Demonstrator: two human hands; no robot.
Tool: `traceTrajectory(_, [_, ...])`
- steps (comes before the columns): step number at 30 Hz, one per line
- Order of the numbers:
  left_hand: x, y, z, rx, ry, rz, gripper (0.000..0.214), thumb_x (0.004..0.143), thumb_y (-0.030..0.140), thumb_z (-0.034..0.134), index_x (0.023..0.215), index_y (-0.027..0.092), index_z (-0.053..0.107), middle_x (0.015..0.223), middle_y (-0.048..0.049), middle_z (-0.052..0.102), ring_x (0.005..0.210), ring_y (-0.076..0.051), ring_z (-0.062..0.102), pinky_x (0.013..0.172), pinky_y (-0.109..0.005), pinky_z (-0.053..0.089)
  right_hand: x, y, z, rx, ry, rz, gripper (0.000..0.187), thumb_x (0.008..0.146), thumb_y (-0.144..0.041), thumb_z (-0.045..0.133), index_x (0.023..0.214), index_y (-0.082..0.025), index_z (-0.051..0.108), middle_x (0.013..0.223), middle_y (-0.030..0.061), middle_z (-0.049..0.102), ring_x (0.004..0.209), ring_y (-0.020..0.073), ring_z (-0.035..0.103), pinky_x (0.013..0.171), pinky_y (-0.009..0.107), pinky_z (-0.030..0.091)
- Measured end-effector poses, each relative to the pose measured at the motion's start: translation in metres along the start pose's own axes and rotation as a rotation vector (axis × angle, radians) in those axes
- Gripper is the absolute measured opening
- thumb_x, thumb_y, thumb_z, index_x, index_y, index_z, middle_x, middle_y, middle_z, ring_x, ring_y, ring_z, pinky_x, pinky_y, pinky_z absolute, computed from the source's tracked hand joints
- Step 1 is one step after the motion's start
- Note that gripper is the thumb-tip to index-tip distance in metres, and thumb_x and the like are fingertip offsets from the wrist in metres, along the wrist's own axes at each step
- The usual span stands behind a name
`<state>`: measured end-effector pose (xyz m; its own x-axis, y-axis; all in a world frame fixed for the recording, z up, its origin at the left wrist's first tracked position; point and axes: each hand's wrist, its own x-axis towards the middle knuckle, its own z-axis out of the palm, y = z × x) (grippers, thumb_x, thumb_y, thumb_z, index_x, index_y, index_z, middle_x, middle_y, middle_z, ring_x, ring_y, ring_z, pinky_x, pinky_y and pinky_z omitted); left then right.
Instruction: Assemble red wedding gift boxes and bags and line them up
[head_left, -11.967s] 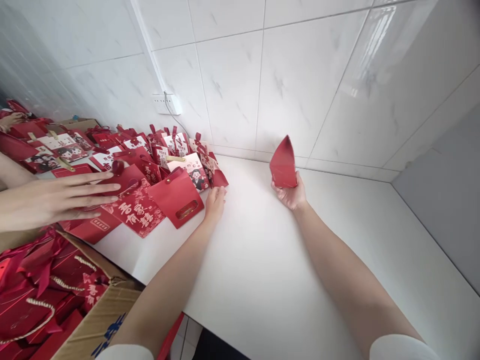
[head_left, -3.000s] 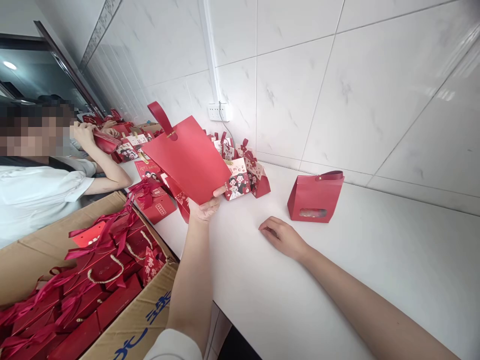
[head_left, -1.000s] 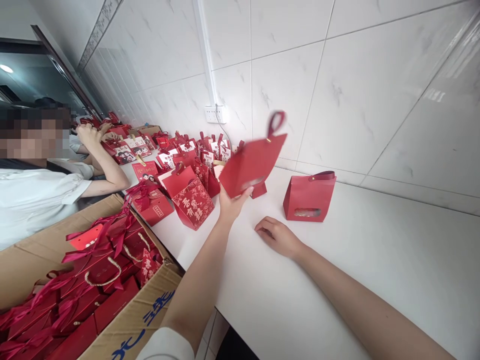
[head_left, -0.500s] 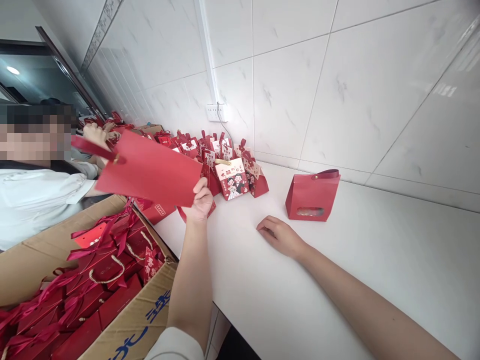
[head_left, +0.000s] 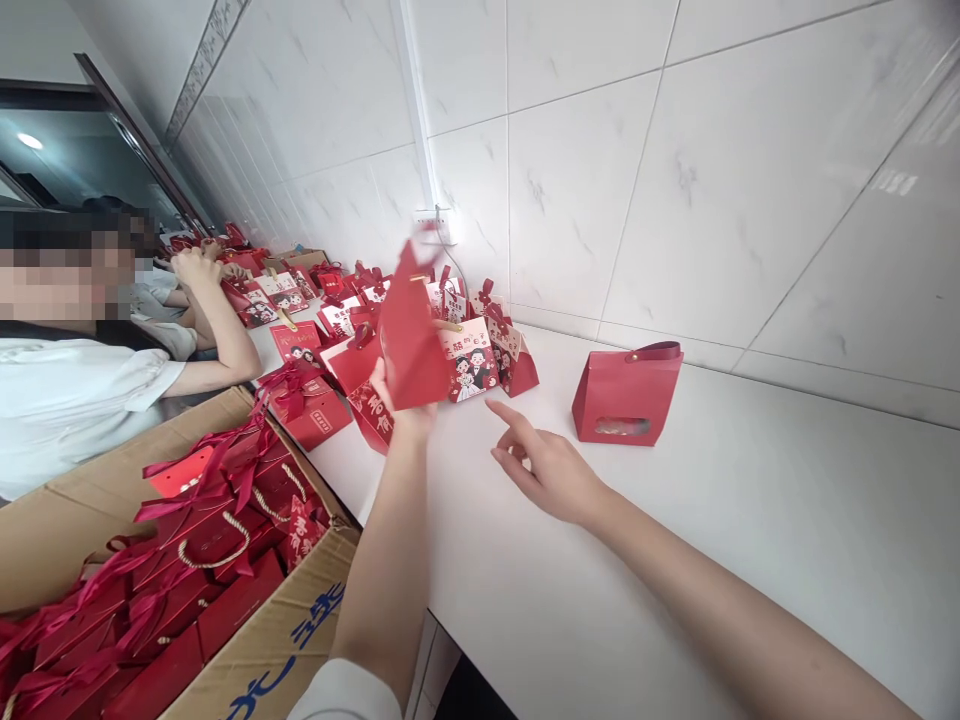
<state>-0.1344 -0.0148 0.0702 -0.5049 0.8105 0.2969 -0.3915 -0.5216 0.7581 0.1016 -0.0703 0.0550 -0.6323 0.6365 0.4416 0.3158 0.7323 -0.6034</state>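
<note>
My left hand [head_left: 409, 405] grips a red gift box [head_left: 412, 345] by its lower end and holds it upright above the white table [head_left: 510, 600]. The box is side-on and a little blurred, with its ribbon handle at the top. My right hand [head_left: 547, 465] is empty, just over the tabletop, its index finger stretched towards the held box and its other fingers loosely bent. To the right of it stands another red gift box [head_left: 626, 390] with a small clear window and a dark red strap. Behind the held box stands a gift box printed with a cartoon couple [head_left: 474, 365].
At the lower left is a cardboard carton [head_left: 270, 640] full of red boxes with ribbons and rope handles. More gift boxes [head_left: 341, 315] crowd along the tiled wall [head_left: 585, 180]. A co-worker in a white top [head_left: 82, 410] sits at the left, arms raised over the table.
The gift box in my left hand has swung from lying tilted to upright and moved right. My right hand has lifted slightly and opened, its index finger extending. The co-worker's arm now shows more.
</note>
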Motion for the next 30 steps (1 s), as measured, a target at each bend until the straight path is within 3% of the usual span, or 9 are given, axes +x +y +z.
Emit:
traceTrajectory(2, [-0.007,-0.012,0.016,0.235,0.089,0.32,0.05,0.089,0.057,0.046,0.124,0.023,0.049,0.122,-0.0101,0.061,0.108,-0.019,0.064,0.086,-0.027,0.056,0.012,-0.032,-0.016,-0.097,0.096,-0.05,0.057,0.099,-0.027,0.034,0.152,-0.024,0.015,0.08,0.0007,0.066,0.062,0.0169,0.059,0.059,0.029,0.046])
traceTrajectory(4, [-0.016,-0.023,0.028,0.452,0.023,0.504,0.065,0.086,0.054,0.055,0.139,0.023,0.033,0.138,-0.0144,0.051,0.124,-0.022,0.055,0.102,-0.034,0.047,0.025,-0.055,-0.032,-0.282,0.161,0.016,0.06,0.098,-0.026,0.032,0.154,-0.023,0.012,0.074,0.0014,0.065,0.055,0.0169,0.057,0.054,0.028,0.043])
traceTrajectory(9, [-0.038,-0.039,0.042,0.601,-0.207,0.513,0.08,0.085,0.06,0.054,0.144,0.019,0.021,0.141,-0.0223,0.046,0.124,-0.027,0.055,0.102,-0.039,0.047,0.05,-0.052,-0.057,-0.731,0.257,0.323,0.07,0.092,-0.014,0.036,0.156,-0.019,0.008,0.066,0.004,0.063,0.05,0.019,0.055,0.049,0.027,0.036])
traceTrajectory(14, [-0.042,-0.043,0.051,0.376,-0.195,0.23,0.07,0.082,0.054,0.061,0.139,0.024,0.034,0.136,-0.0149,0.053,0.122,-0.025,0.055,0.1,-0.037,0.049,0.048,-0.028,-0.067,-0.867,0.202,0.387,0.07,0.088,-0.009,0.037,0.155,-0.018,0.019,0.057,0.0029,0.058,0.045,0.0178,0.05,0.046,0.027,0.032])
traceTrajectory(18, [-0.038,-0.041,0.049,-0.091,-0.272,-0.462,0.039,0.089,0.049,0.049,0.114,0.019,0.055,0.102,-0.01,0.063,0.082,-0.015,0.064,0.065,-0.024,0.059,0.03,-0.038,-0.099,-0.698,0.398,0.376,0.065,0.091,-0.016,0.032,0.154,-0.027,0.024,0.051,-0.0014,0.051,0.042,0.0176,0.045,0.047,0.028,0.035])
traceTrajectory(20, [-0.041,-0.041,0.047,-0.297,-0.342,-0.711,0.026,0.091,0.038,0.046,0.099,0.017,0.059,0.084,-0.0061,0.058,0.058,-0.006,0.053,0.05,-0.013,0.053,0.022,-0.048,-0.111,-0.455,0.446,0.327,0.064,0.092,-0.016,0.029,0.154,-0.029,0.022,0.053,-0.0031,0.051,0.045,0.0165,0.047,0.051,0.028,0.041])
traceTrajectory(24, [-0.052,-0.048,0.048,-0.472,-0.315,-0.824,0.017,0.092,0.028,0.044,0.091,0.019,0.058,0.072,-0.001,0.048,0.042,-0.002,0.033,0.035,-0.003,0.04,0.02,-0.054,-0.104,-0.258,0.239,0.103,0.068,0.09,-0.012,0.031,0.155,-0.031,0.019,0.066,-0.0034,0.062,0.055,0.014,0.052,0.058,0.024,0.043])
traceTrajectory(27, [-0.059,-0.056,0.051,-0.419,-0.281,-0.891,0.022,0.093,0.035,0.043,0.09,0.019,0.058,0.068,-0.0008,0.047,0.042,-0.003,0.031,0.031,-0.005,0.036,0.026,-0.046,-0.082,-0.591,0.052,0.046,0.064,0.091,-0.017,0.039,0.152,-0.034,0.029,0.073,-0.0012,0.067,0.054,0.0143,0.051,0.05,0.025,0.031])
traceTrajectory(30, [-0.06,-0.06,0.054,-0.391,-0.294,-0.92,0.031,0.095,0.043,0.039,0.09,0.019,0.059,0.065,-0.0009,0.048,0.042,-0.004,0.033,0.031,-0.008,0.036,0.031,-0.04,-0.069,-0.793,0.023,0.056,0.064,0.092,-0.021,0.043,0.153,-0.033,0.026,0.071,0.0002,0.067,0.05,0.0151,0.049,0.047,0.027,0.022])
